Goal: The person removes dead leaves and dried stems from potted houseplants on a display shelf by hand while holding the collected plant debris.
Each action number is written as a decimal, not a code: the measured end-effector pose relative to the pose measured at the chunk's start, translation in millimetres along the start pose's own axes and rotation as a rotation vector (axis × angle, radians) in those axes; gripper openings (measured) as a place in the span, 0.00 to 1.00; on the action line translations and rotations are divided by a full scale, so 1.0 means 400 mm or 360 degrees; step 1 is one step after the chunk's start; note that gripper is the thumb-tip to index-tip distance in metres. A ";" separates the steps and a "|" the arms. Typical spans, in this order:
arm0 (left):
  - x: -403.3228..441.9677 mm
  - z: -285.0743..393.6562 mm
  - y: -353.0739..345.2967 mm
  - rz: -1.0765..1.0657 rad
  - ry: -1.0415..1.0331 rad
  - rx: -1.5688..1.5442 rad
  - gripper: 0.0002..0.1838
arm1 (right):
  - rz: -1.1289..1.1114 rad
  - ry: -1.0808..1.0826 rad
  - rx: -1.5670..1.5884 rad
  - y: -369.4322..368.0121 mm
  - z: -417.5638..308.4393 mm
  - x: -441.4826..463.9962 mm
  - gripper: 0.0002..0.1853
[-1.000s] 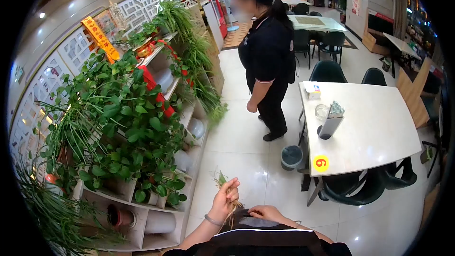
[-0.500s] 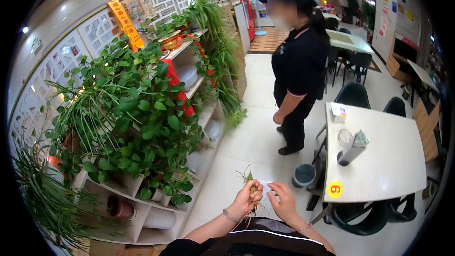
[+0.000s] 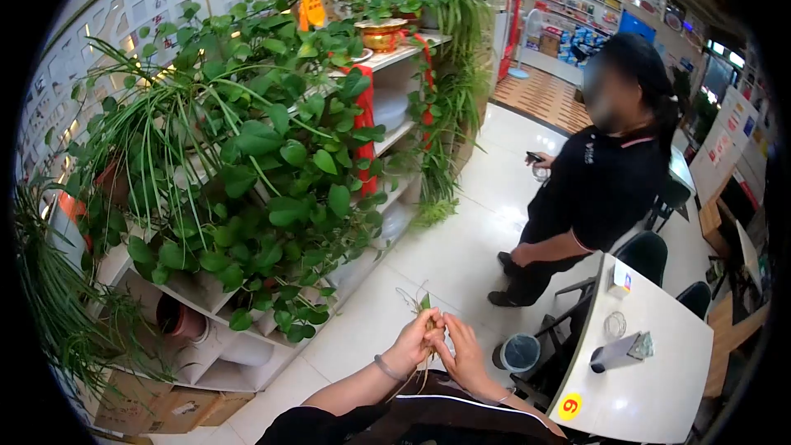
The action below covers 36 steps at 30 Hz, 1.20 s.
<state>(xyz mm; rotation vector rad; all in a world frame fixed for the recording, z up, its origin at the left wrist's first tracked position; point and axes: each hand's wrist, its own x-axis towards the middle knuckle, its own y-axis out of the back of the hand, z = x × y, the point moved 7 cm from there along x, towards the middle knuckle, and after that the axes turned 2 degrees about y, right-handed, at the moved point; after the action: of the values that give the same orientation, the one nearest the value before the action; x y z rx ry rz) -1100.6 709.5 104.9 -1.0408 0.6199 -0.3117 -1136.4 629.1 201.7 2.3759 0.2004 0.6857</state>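
Note:
My left hand (image 3: 414, 344) is closed around a small bunch of withered leaves and stems (image 3: 425, 303), with one green leaf tip poking out on top and thin dry strands trailing above and below. Beside it, my right hand (image 3: 466, 358) has its fingers extended and its thumb apart, the fingertips meeting the left fingers at the bunch. Whether the right hand pinches any strand cannot be made out. To the left, leafy green potted plants (image 3: 280, 148) spill over a white shelf (image 3: 216, 367).
A person in black (image 3: 614, 165) stands ahead, holding a small dark object. At right is a white table (image 3: 659, 305) with a glass ashtray (image 3: 615, 325) and a tissue holder (image 3: 622, 352). A waste bin (image 3: 519, 353) stands on the floor; cardboard boxes (image 3: 156, 400) lie under the shelf.
My right hand has come in against my left hand and the bunch. The view has turned left, and the person in black now appears nearer, with one hand raised.

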 end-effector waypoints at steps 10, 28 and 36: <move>0.084 0.162 0.051 -0.0024 -0.0047 -0.0196 0.13 | -0.0203 -0.0097 0.0155 -0.099 0.061 0.147 0.28; 0.323 0.108 -0.143 -0.0001 0.0178 -0.0224 0.15 | 0.0170 -0.0209 0.0469 0.117 0.272 0.130 0.24; 0.467 -0.116 -0.376 -0.0169 0.0580 -0.0009 0.14 | 0.0625 -0.0571 0.0296 0.345 0.399 -0.049 0.21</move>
<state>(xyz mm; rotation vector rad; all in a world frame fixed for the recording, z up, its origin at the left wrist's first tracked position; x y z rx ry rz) -974.7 507.2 158.8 -1.0322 0.8934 -0.6011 -1073.8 428.4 176.0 2.6987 -0.3807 0.4114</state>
